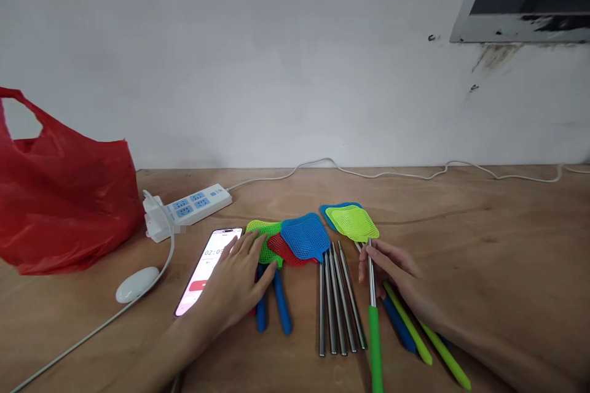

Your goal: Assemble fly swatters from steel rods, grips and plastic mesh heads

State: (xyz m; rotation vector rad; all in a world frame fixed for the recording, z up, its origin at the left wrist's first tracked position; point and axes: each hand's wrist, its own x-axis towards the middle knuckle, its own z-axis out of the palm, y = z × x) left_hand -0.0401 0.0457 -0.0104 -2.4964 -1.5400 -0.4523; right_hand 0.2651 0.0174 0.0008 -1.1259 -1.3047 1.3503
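My left hand point(237, 279) reaches over the right edge of a lit phone point(196, 276), its fingers stretched out and resting at the green fly swatter heads point(271, 252). A red swatter head point(288, 253) and a blue one point(306, 236) overlap these on the right. Between thumb and fingers, my right hand point(391, 264) pinches the metal rod of a green-handled fly swatter stick point(374, 331). The rod's tip is at the lower edge of a yellow-green swatter head point(353, 223); I cannot tell whether they are joined. Several bare metal rods point(338, 301) lie side by side between my hands.
Blue handles point(282, 304) lie below the left heads. Yellow-green handles point(412, 331) and a blue handle point(399, 322) lie under my right hand. At left are a red plastic bag point(69, 190), a power strip point(198, 204) and a white cabled puck point(136, 284). A cable runs along the wall.
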